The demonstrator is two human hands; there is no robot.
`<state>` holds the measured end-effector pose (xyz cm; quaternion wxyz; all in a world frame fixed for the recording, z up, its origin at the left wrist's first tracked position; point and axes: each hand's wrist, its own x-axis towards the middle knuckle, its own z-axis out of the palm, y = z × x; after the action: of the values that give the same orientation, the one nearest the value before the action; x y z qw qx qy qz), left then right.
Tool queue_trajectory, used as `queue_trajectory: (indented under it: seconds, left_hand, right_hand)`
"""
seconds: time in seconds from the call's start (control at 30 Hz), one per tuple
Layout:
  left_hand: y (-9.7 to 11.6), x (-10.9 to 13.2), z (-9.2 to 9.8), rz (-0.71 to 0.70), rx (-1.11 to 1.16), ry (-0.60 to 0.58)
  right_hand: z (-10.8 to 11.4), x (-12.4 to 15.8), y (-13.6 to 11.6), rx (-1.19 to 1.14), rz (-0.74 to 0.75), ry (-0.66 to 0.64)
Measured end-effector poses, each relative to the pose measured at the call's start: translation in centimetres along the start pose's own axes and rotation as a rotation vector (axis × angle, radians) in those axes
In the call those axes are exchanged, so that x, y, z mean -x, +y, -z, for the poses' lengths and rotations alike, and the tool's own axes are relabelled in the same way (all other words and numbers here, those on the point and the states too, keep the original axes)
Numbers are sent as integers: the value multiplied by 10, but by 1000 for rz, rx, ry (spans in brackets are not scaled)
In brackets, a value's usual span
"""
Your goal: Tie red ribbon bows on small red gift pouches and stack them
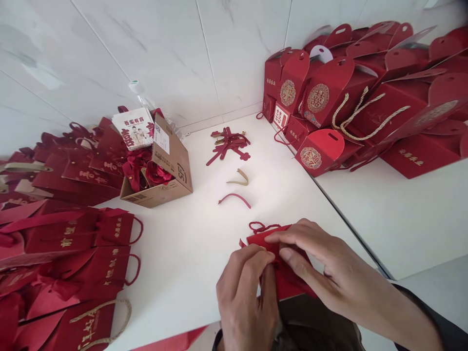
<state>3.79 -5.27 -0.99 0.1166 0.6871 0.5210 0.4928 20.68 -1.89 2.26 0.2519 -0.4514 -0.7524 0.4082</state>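
A small red paper gift bag point(283, 273) with a red cord handle lies at the near edge of the white table point(190, 243). My left hand point(244, 297) pinches its left side with curled fingers. My right hand point(329, 273) grips its top edge from the right, thumb and fingers pressed on the paper. Just beyond the bag lie a loose red strip point(234, 197) and a tan strip point(239, 179).
A cardboard box point(164, 170) with red fabric items stands at the left. Flat red bags with cord handles point(73, 243) are heaped along the left side. Folded red gift boxes point(365, 107) are stacked at the back right. Red knot ornaments point(228, 144) lie near the tiled wall.
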Motion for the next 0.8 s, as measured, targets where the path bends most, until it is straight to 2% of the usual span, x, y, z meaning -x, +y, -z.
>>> queue_trajectory:
  seconds: [0.23, 0.4, 0.53, 0.63, 0.8]
  left_hand:
    - [-2, 7, 3, 34, -123, 95]
    - [-4, 9, 3, 157, -64, 195]
    - [-5, 7, 8, 235, -120, 72]
    - [-5, 5, 11, 242, -41, -13]
    - [2, 6, 12, 313, 35, -5]
  right_hand:
    - [3, -2, -4, 44, -19, -2]
    - [4, -1, -6, 75, -20, -4]
    - [4, -2, -6, 83, -20, -1]
    - [5, -3, -6, 85, -10, 4]
    - [9, 0, -2, 69, -70, 63]
